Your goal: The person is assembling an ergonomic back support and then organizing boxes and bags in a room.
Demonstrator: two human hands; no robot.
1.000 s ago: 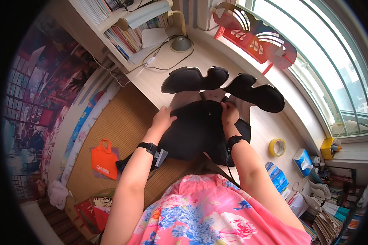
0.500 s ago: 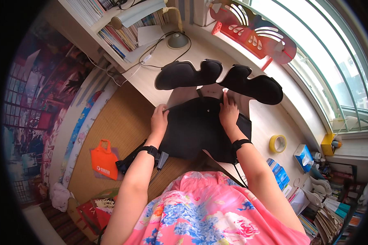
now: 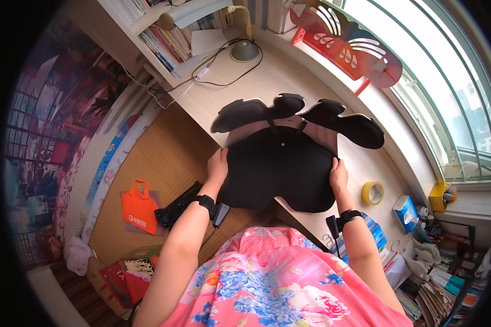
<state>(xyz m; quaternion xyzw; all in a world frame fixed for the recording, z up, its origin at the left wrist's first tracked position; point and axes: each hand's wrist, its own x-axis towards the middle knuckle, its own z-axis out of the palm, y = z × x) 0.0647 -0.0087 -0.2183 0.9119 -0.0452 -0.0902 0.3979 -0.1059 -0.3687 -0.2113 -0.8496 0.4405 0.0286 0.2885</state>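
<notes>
Along both side edges of the black cushion point(image 3: 278, 169), fingers are gripping: left hand point(image 3: 218, 165) is curling round the left edge, right hand point(image 3: 339, 173) is pinching the right edge, thumb lying along it. Both hands are closing on the cushion only, with no wide gap; fingertips behind it are hiding, so exact spread can't be told.

Progress, judging from this view: two-sided grip is done, cushion is facing up squarely between the hands; letting go is not yet happening.

Cushion is lying directly between the two sets of fingers, touching both, its broad middle and scalloped lower edge hanging free of them. Above it, well clear of the fingers, two black upper pads point(image 3: 243, 115) are spreading left and right, dark straps point(image 3: 273, 126) apparently linking them to it. Underneath, desk point(image 3: 281, 73) is showing; contact can't be told.

Farther out, a yellow tape roll point(image 3: 364, 194) is sitting near the right hand, a lamp point(image 3: 244, 50) is standing beyond the pads, and an orange bag point(image 3: 139, 206) is lying off left.
</notes>
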